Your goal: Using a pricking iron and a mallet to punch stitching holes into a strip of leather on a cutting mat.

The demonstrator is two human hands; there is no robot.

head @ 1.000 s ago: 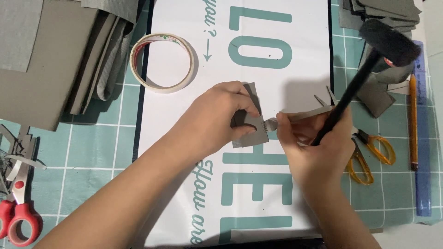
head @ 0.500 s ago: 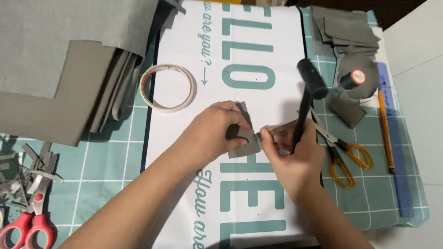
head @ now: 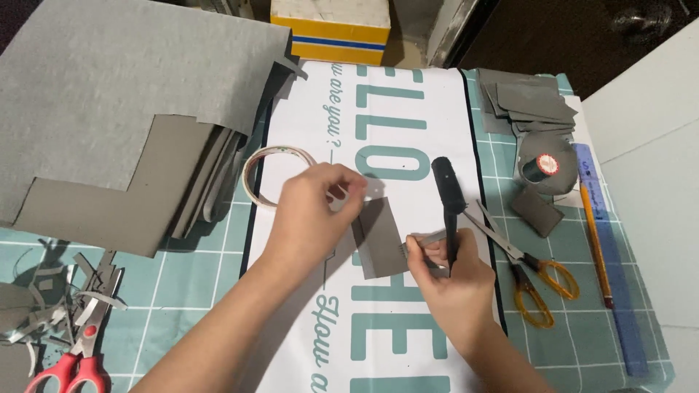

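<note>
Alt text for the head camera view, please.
A left hand pins a grey card piece on a white printed mat, while the right hand grips a black-headed mallet and pinches the card's edge. Yellow-handled scissors lie to the right.

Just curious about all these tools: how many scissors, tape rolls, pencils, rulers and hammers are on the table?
Scissors: 2, orange-handled and red-handled
Tape rolls: 1
Pencils: 1
Rulers: 1
Hammers: 1, black, in the right hand
Total: 6
</note>
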